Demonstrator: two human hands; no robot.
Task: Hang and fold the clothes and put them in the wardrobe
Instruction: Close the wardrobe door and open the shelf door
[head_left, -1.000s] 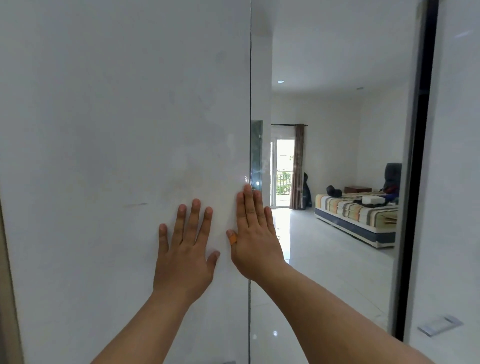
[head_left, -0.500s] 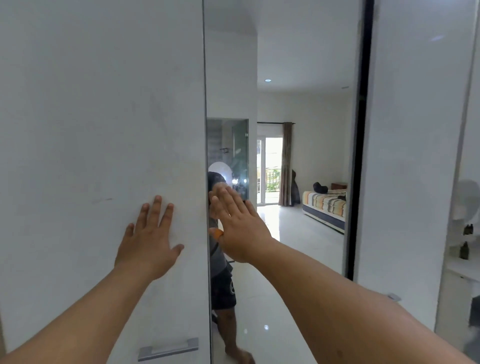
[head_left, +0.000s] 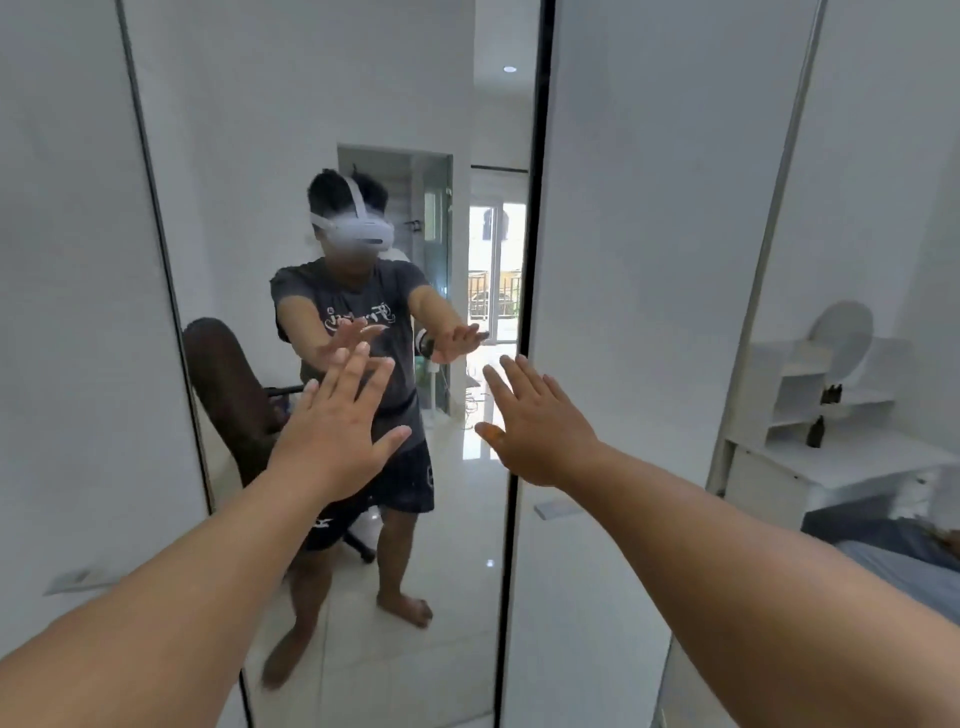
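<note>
I face the wardrobe's sliding doors: a white panel on the left, a mirror panel in the middle and another white panel on the right. My left hand is stretched out flat in front of the mirror, fingers spread, holding nothing. My right hand is also flat and empty, near the dark edge between the mirror and the right panel. Whether either hand touches the glass I cannot tell. No clothes are in view.
The mirror reflects a person wearing a headset and a dark office chair behind. A small handle sits on the right panel. At the far right stand a white shelf unit and a bed with grey bedding.
The doors have shifted left in my view and the mirror panel now fills the middle. Both hands have come off the white panel and now hover before the mirror, further apart.
</note>
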